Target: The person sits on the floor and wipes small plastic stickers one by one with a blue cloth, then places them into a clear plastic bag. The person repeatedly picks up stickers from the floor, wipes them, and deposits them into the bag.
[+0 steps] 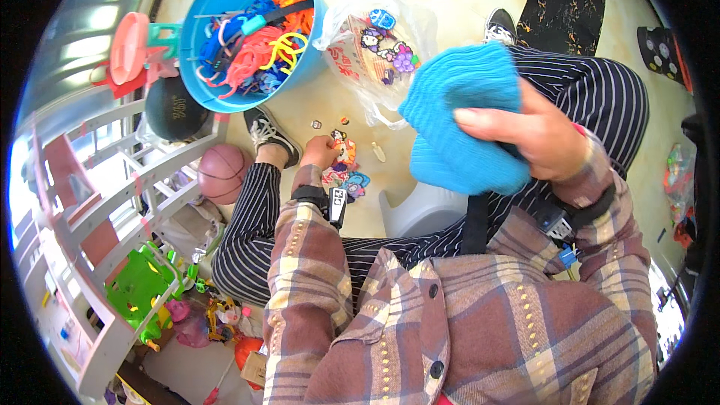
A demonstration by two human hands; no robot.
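Note:
My right hand grips a bright blue ribbed knit piece, perhaps a beanie, with the thumb on top and the fingers hidden behind. The knit is folded and hangs above my lap. Down at the floor, my left hand has its fingers curled against a cluster of colourful cartoon patches. Whether it pinches one of them is hidden. A blue patch lies in the same cluster, nearer to me. Two small round patches sit just beyond that hand, and a small pale object rests to its right.
A blue bucket of coloured cords stands beyond my left foot. Right of it, a clear plastic bag holds more patches. A pink basketball, a white rack and several toys are at left. A grey stool edge shows beneath me.

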